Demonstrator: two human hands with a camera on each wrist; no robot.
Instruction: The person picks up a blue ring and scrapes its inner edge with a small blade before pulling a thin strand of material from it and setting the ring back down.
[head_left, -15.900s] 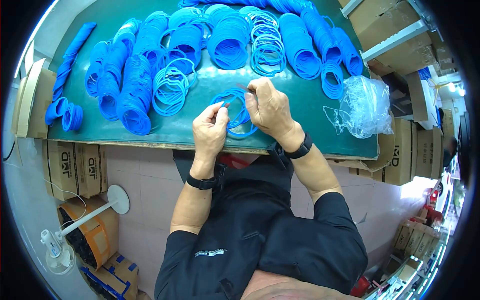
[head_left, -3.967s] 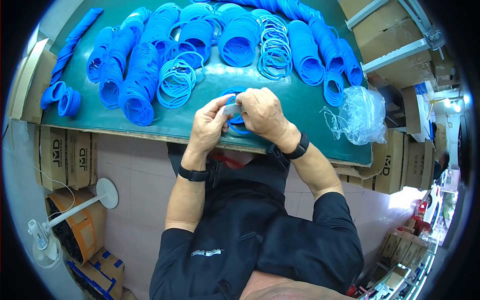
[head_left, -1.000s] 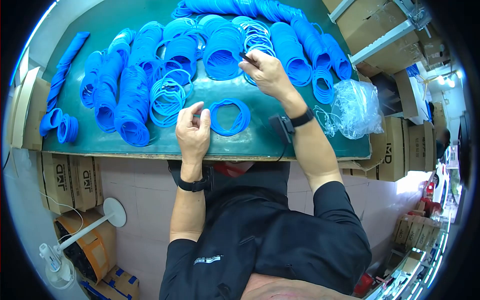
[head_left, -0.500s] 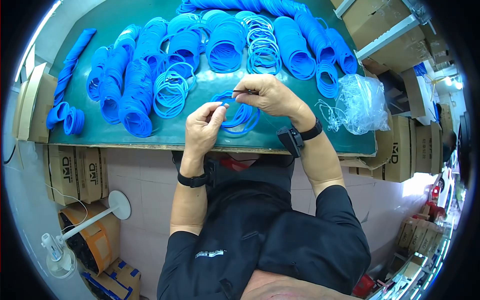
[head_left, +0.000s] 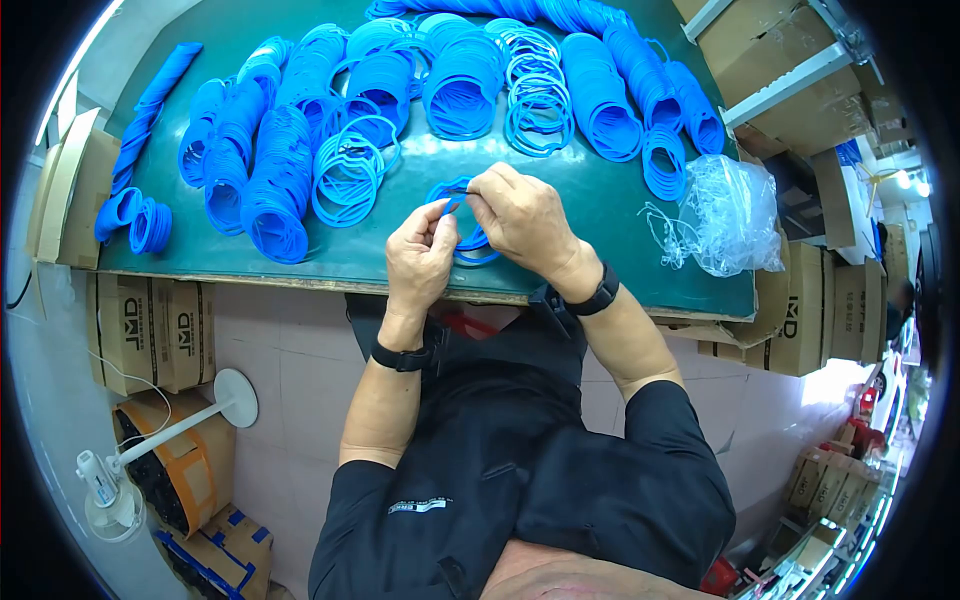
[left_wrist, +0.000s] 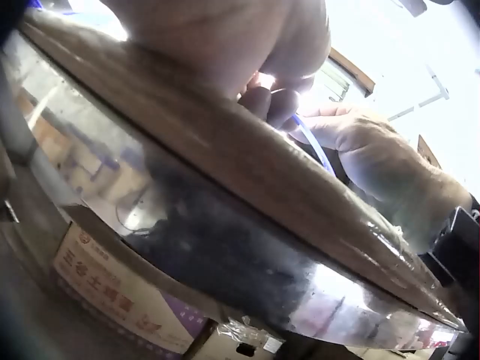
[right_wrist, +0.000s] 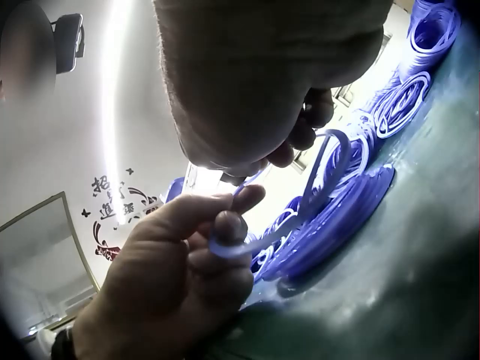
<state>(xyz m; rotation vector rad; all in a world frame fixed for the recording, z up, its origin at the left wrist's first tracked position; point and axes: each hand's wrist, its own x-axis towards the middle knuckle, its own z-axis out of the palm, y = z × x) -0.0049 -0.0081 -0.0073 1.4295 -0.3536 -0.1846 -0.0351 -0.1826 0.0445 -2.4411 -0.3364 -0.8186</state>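
Thumb and fingers of my left hand [head_left: 420, 258] pinch a thin blue ring [right_wrist: 315, 199], which tilts up over the table in the right wrist view. My right hand [head_left: 525, 222] is close beside it, fingers curled around a slim dark tool [head_left: 457, 191] whose end meets the ring near the left fingertips. Most of this tool is hidden by the fingers; its exact kind cannot be told. Below both hands a small flat pile of blue rings [right_wrist: 341, 225] lies on the green tabletop, partly covered by the hands in the head view.
Several long stacks of blue rings [head_left: 463, 95] line the back of the green table [head_left: 600, 250]. Loosely spread rings [head_left: 347, 185] lie left of the hands. A clear plastic bag [head_left: 730, 215] with thin scraps sits at the right. Cardboard boxes [head_left: 145, 330] stand below the left side.
A second ago the left hand was relaxed beside the ring pile and the right was raised with the tool. Both have come together, the left now pinching a ring.
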